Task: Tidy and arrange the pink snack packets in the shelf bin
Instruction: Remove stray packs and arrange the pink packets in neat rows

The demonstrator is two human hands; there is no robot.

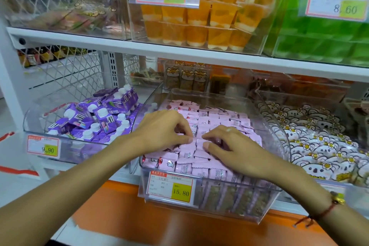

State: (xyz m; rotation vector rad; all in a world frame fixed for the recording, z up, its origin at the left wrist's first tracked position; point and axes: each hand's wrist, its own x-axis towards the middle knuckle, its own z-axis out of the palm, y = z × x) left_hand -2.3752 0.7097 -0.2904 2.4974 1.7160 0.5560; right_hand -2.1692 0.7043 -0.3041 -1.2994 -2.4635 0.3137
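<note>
A clear plastic bin (265, 203) on the lower shelf is filled with several pink snack packets (215, 118), lying in rough rows. Both hands are in the bin, on top of the packets. My left hand (161, 130) has its fingers curled down and pinches a pink packet (187, 146) between thumb and fingertips. My right hand (231, 150) lies just to the right, its thumb and bent fingers gripping the same patch of packets at the middle. A price tag reading 15.80 (170, 187) is fixed to the bin's front wall.
A clear bin of purple drink pouches (103, 118) stands to the left, and a bin of white bear-print packets (319, 146) to the right. Orange jelly cups (199, 22) and green packs (319, 32) fill the shelf above. An orange ledge (111, 209) runs below.
</note>
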